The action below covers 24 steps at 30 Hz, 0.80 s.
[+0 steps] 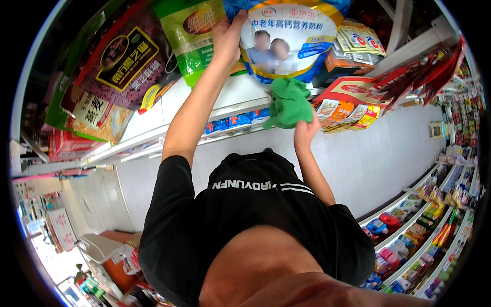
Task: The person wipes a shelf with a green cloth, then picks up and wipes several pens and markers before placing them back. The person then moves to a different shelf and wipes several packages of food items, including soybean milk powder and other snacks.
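My left hand (228,40) grips the upper left edge of a blue, white and gold milk powder bag (285,46), which stands tilted on a white shelf (234,92). Bunched in my right hand (307,128) is a green cloth (290,103), held against the bag's lower edge at the shelf front. A green soy milk powder bag (191,38) leans just behind my left wrist. Farther left stand a dark purple sesame powder bag (126,57) and an oatmeal bag (98,115).
Small sachets (360,40) are piled on a box right of the milk powder. Red packets (425,73) hang at the shelf end, near a red carton (351,90). Blue packs (238,121) lie on a lower shelf. Shelves of bottles (389,219) stand across the aisle.
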### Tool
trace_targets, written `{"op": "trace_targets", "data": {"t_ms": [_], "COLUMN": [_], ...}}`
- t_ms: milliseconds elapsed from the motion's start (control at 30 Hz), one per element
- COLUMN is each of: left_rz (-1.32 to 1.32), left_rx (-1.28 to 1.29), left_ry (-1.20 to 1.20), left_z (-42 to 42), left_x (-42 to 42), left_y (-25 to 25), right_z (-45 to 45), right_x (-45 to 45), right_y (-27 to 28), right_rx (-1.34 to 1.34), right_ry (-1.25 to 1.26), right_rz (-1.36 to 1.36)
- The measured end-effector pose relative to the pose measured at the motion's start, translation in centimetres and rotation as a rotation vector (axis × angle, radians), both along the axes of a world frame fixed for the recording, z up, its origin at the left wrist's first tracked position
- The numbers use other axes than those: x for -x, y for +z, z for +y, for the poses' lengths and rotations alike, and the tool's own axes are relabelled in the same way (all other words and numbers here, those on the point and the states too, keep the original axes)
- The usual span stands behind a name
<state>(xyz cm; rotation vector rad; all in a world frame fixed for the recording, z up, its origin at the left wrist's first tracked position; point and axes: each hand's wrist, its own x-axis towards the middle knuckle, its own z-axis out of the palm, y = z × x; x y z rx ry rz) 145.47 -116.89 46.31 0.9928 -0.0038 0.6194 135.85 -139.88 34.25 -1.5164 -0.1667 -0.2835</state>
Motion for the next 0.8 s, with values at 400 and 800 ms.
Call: {"op": "trace_targets", "data": {"t_ms": [400, 800], "left_rz": [0.357, 0.146], "left_rx": [-0.047, 0.066], "left_ry": [0.255, 0.161], "left_z": [8.0, 10.9], "left_x": [12.6, 14.3], "left_y": [-3.7, -5.7], "right_z": [7.6, 14.1], "right_x": [-2.0, 5.2], "right_y": [9.3, -0.1], "right_rx": [0.237, 1.115], "right_ry": [0.200, 0.568], "right_rz": [-0.570, -0.710]}}
